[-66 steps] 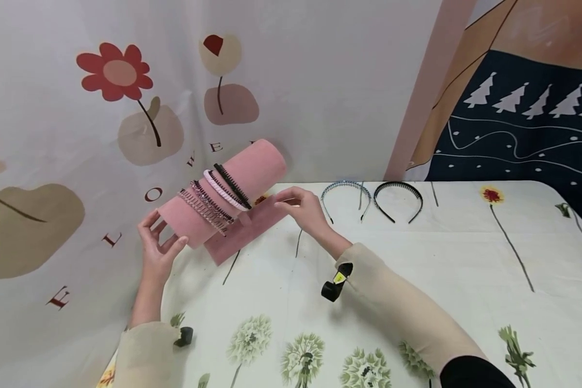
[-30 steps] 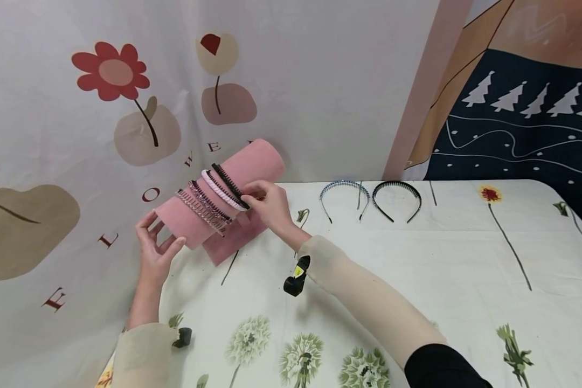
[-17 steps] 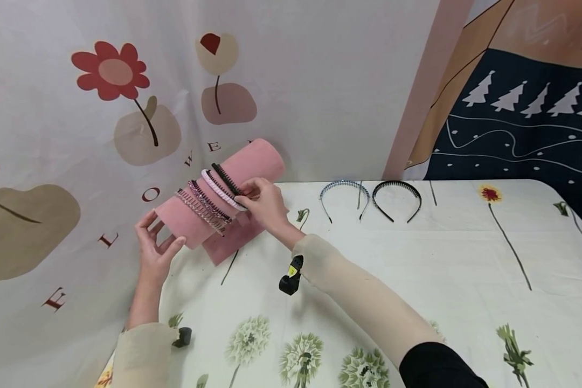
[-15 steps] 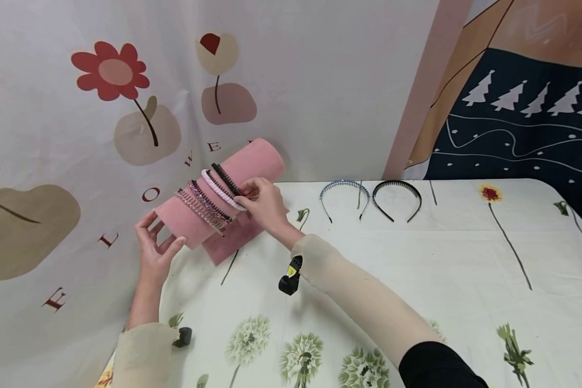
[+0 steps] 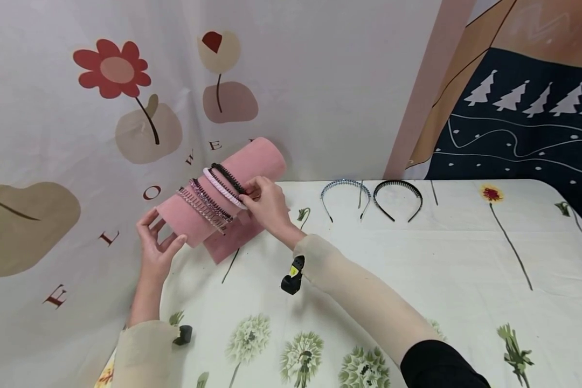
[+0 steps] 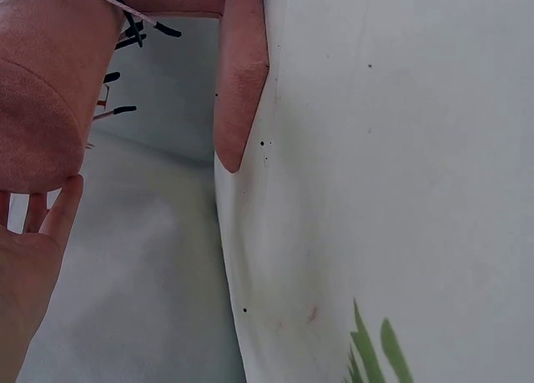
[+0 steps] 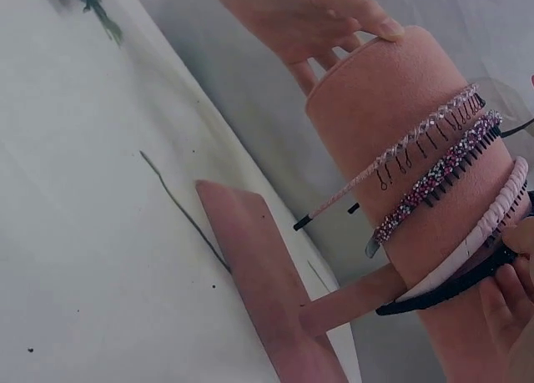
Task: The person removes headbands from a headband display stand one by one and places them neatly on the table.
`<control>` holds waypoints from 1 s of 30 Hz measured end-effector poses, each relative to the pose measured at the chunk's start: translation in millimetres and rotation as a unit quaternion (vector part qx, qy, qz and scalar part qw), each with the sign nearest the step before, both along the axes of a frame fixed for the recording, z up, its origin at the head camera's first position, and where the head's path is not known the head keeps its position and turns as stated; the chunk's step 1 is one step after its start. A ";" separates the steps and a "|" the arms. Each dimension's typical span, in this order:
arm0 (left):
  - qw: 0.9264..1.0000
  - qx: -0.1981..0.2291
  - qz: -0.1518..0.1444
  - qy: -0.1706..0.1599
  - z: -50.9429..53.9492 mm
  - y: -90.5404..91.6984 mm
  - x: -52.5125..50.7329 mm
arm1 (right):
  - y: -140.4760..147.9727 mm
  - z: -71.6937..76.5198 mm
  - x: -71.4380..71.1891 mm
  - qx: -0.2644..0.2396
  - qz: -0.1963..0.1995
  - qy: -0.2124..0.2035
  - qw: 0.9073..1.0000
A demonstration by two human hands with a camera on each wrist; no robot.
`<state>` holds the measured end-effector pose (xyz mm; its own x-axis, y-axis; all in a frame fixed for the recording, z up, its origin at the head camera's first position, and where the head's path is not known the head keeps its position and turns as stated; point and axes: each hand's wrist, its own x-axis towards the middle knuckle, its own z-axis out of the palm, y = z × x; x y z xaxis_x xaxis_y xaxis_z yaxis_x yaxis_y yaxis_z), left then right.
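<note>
White on top, the bench [image 5: 446,258] carries a pink display stand [image 5: 237,234] near its far left corner, one end of the roll [image 5: 259,159] gripped by a left hand [image 5: 156,249]. A right hand [image 5: 265,205] pinches a black headband [image 5: 229,177] fitted round that roll. Likely light and springy, with teeth that could snag, it is best held low on its arms and spread gently.

The left hand [image 5: 156,249] holds one end of a pink stand [image 5: 261,156] with four headbands [image 5: 206,200] around it. The right hand [image 5: 268,207] pinches a black headband [image 5: 229,177] beside a pale headband [image 5: 217,183]. On the table [image 5: 368,253], a blue headband [image 5: 345,182] lies just beside a second black headband [image 5: 398,183].
</note>
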<state>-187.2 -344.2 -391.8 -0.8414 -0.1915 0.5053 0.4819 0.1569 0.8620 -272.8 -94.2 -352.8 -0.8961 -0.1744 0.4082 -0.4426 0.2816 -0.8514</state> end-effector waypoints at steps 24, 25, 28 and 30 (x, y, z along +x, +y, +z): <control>1.000 0.002 -0.007 0.013 -0.9 0.2 -0.2 | 24.9 -19.8 -6.0 -0.024 -0.013 0.003 1.000; 1.000 0.002 -0.007 0.013 -0.9 0.1 -0.1 | 26.4 -20.4 -5.7 -0.028 -0.010 0.003 1.000; 1.000 -0.005 0.000 0.010 -0.9 -0.3 0.1 | 30.5 -22.6 -5.2 -0.037 -0.002 0.004 0.999; 1.000 -0.013 0.006 0.004 -1.0 -0.5 0.1 | 33.0 -23.7 -4.7 -0.040 0.003 0.004 0.999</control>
<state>-187.1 -344.7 -392.8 -0.8348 -0.1881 0.5175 0.4872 0.1854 0.8534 -277.5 -61.2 -376.4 -0.8918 -0.1450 0.4286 -0.4511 0.2097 -0.8675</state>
